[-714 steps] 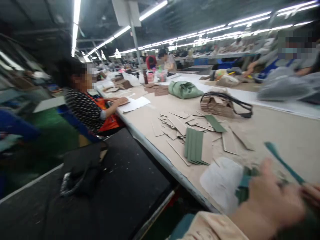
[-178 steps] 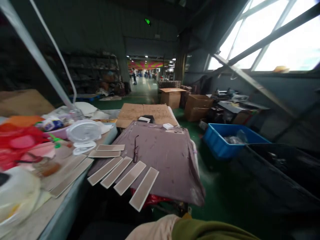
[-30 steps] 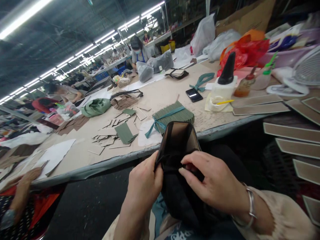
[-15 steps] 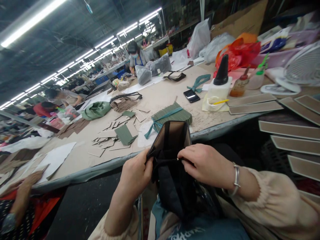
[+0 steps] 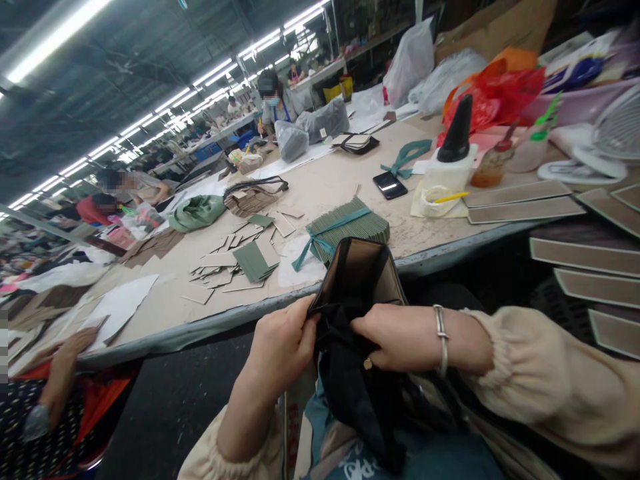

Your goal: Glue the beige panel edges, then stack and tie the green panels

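Observation:
On my lap stands a black bag point(image 5: 350, 387) with a brown inner panel point(image 5: 367, 267) facing me at its open top. My left hand point(image 5: 285, 343) is closed on the bag's left edge, thumb inside and fingers outside. From the right, my right hand point(image 5: 395, 337) reaches over the opening and pinches the black cloth, with its fingertips partly hidden in the folds. A small gold metal piece point(image 5: 369, 364) shows just below the right thumb. Beyond the bag, on the worktable point(image 5: 320, 180), lies a row of green-edged pieces point(image 5: 347, 227) tied with a teal strip.
Loose green and beige pieces point(image 5: 253, 259) lie left of the bundle. A phone point(image 5: 390, 186), a white glue bottle point(image 5: 455, 160) and a fan point(image 5: 615, 133) stand right. Flat brown panels point(image 5: 590, 257) lie at the right edge. A co-worker's arm point(image 5: 63, 367) rests at the left.
My right hand has moved a little lower and deeper into the bag's opening, and the black cloth has shifted with it. The left hand keeps its hold. The view has turned slightly.

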### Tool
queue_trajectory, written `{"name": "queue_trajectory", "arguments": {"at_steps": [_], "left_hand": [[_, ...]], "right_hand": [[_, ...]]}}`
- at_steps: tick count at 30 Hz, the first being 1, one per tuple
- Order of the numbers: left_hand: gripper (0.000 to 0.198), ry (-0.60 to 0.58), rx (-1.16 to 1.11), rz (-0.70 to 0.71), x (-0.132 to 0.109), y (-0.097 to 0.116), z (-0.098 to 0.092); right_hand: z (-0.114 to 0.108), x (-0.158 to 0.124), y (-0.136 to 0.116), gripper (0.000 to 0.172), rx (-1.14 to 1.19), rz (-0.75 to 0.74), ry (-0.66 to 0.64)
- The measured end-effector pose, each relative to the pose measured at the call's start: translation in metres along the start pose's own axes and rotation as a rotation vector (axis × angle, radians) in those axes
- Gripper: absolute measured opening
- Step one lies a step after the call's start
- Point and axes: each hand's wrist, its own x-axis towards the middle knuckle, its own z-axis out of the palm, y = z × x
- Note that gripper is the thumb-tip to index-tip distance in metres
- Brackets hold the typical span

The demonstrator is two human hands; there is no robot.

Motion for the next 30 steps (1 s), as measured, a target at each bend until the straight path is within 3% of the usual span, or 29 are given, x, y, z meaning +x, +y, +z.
{"name": "queue_trajectory", "arguments": {"at_steps": [2, 4, 7, 11, 13, 15, 18, 20, 23, 25, 27, 30], "left_hand": [[0.023, 0.037, 0.078, 0.027, 0.000, 0.001, 0.001], [0.021, 0.119, 0.140, 0.057, 0.000, 0.000, 0.000], [0.019, 0.253, 0.155, 0.102, 0.000, -0.003, -0.005], [0.018, 0.346, 0.159, 0.175, 0.005, 0.002, -0.024], [0.018, 0.353, 0.173, 0.220, 0.012, 0.010, -0.036], [0.017, 0.348, 0.202, 0.265, 0.020, 0.020, -0.048], [0.017, 0.328, 0.271, 0.330, 0.032, 0.036, -0.062], [0.016, 0.322, 0.331, 0.361, 0.040, 0.047, -0.068], [0.015, 0.312, 0.441, 0.383, 0.050, 0.062, -0.073], [0.016, 0.280, 0.506, 0.385, 0.057, 0.070, -0.077], [0.018, 0.249, 0.554, 0.376, 0.063, 0.076, -0.083], [0.021, 0.225, 0.601, 0.360, 0.072, 0.087, -0.097]], "right_hand": [[-0.005, 0.009, 0.004, 0.026, 0.062, -0.076, -0.102], [-0.011, 0.014, 0.005, 0.028, 0.075, -0.101, -0.109], [-0.017, 0.010, 0.006, 0.037, -0.056, -0.043, 0.052], [-0.024, -0.014, 0.010, 0.082, -0.198, 0.180, 0.283], [-0.030, -0.028, 0.012, 0.077, -0.203, 0.276, 0.360], [-0.037, -0.042, 0.013, 0.054, -0.152, 0.266, 0.387], [-0.042, -0.054, 0.009, 0.034, 0.054, 0.110, 0.360], [-0.043, -0.056, 0.002, 0.044, 0.220, 0.045, 0.371], [-0.041, -0.049, -0.008, 0.060, 0.409, 0.075, 0.429], [-0.042, -0.041, -0.011, 0.059, 0.555, 0.098, 0.456], [-0.044, -0.034, -0.008, 0.053, 0.839, 0.065, 0.430], [-0.047, -0.031, 0.005, 0.038, 1.327, -0.006, 0.293]]}}
